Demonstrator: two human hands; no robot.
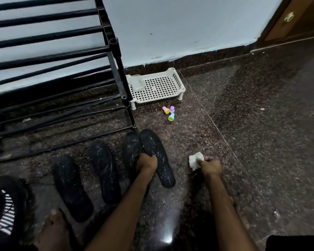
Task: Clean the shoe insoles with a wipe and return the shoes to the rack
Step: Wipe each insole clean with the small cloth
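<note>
Head view, and the action sits on the floor just in front of the rack [114, 69], by its near right post. The left hand [146, 163] curls its fingers round the edge of a black insole [158, 156] at about mid-length; it is the one farthest out from the rack's corner. Three more insoles [104, 171] lie in a row beside it along the rack's front. All are flecked with pale dust. The right hand [211, 166] hangs further out from the rack, fingers closed on a crumpled white wipe [196, 160]. That insole looks thin, light and bendy, so my read is it flops if lifted by one end. The waist, where the hand is now, seems the sound place to pin it for wiping. The wipe looks soft and will bunch, so a firm pinch suits. A black shoe [5, 205] waits at the rack's near left, and a white tray [179, 82] sits against its far right leg.
</note>
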